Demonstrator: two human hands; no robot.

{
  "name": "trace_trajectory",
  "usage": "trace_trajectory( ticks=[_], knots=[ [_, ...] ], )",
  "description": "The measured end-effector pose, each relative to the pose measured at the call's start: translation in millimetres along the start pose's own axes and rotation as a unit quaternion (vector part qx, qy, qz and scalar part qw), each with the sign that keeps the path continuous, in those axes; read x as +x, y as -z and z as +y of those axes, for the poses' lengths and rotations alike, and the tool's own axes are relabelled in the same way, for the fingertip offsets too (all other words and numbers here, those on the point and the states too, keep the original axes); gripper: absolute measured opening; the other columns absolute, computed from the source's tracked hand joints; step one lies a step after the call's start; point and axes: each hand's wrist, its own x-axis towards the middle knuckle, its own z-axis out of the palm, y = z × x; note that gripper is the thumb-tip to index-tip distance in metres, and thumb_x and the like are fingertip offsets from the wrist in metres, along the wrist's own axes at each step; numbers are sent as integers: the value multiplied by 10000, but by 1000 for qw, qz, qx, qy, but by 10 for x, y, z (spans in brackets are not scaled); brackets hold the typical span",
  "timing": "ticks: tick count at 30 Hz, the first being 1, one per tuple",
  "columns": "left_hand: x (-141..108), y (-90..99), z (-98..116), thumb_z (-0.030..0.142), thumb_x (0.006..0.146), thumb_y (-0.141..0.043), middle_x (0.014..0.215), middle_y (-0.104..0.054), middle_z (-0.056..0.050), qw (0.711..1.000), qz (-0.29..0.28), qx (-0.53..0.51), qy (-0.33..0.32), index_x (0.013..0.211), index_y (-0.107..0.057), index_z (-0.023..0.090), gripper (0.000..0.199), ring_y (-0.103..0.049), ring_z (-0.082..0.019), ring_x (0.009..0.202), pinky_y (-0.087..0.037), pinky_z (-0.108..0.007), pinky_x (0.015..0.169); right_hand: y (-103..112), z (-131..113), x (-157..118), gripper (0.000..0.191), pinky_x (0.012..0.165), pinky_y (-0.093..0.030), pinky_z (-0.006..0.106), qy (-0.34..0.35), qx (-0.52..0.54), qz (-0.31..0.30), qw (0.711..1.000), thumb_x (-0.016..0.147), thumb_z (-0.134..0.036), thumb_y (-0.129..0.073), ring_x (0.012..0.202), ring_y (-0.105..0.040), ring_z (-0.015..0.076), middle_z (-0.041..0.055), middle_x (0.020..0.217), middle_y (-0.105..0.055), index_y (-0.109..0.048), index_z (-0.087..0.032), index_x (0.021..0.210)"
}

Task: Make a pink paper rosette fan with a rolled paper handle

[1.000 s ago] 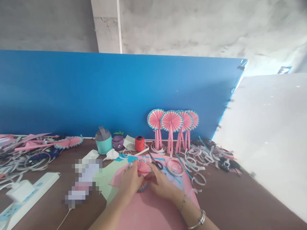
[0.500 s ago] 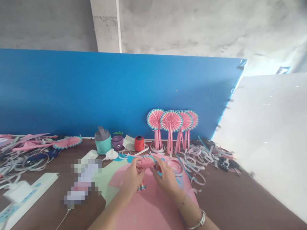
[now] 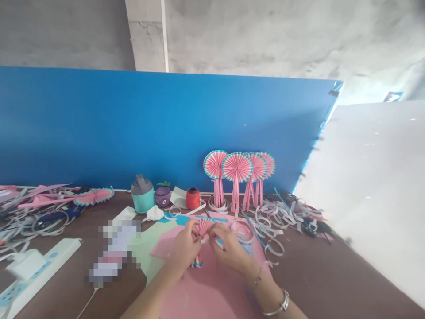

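Note:
A pleated pink paper fan (image 3: 203,225) with a blue-and-cream striped edge is held between my two hands over a pink paper sheet (image 3: 212,288). My left hand (image 3: 188,241) is closed on its left side, and a folded striped end of it sticks out below the fingers. At the fan's right side, the fingers of my right hand (image 3: 227,243) are curled and pinched on it. Part of the fan is hidden behind the fingers. Pale green paper (image 3: 156,248) and a pink piece lie left of my left hand.
Several finished pink round fans (image 3: 237,168) stand against the blue partition (image 3: 133,119). Curled white paper strips (image 3: 275,217) pile up at right. A teal bottle (image 3: 142,199), purple pot (image 3: 162,197) and red thread spool (image 3: 192,199) stand behind. A power strip (image 3: 43,274) lies at left.
My hands have turned the fan; its pleats now spread upward between the fingers and less of it shows. My right hand has shifted slightly left and its fingers have curled in.

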Motion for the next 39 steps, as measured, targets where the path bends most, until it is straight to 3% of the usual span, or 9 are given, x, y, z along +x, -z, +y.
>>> trace_trajectory(
  ticks=[6, 13, 39],
  knots=[
    [19, -60, -86, 55, 674, -499, 771, -519, 37, 990, -74, -110, -49, 1046, -501, 227, 410, -568, -120, 702, -441, -218, 669, 139, 44, 15, 173, 683, -461, 277, -89, -25, -37, 995, 716, -67, -455, 735, -583, 159, 4, 759, -635, -556, -206, 730],
    [37, -22, -46, 56, 642, -533, 707, -482, 62, 970, -134, -201, -17, 1039, -504, 181, 418, -440, -72, 551, -348, -200, 551, 168, 57, 20, 205, 667, -484, 262, -93, 34, -58, 993, 615, -47, -445, 730, -590, 154, 8, 775, -638, -568, -204, 660],
    [54, -40, -99, 265, 710, -649, 667, -459, 72, 966, -154, -204, -41, 1030, -511, 195, 356, -408, -74, 542, -327, -207, 553, 129, 85, 9, 201, 626, -458, 243, -97, -10, -64, 993, 616, -31, -462, 663, -579, 138, -3, 697, -631, -583, -193, 614]
  ],
)
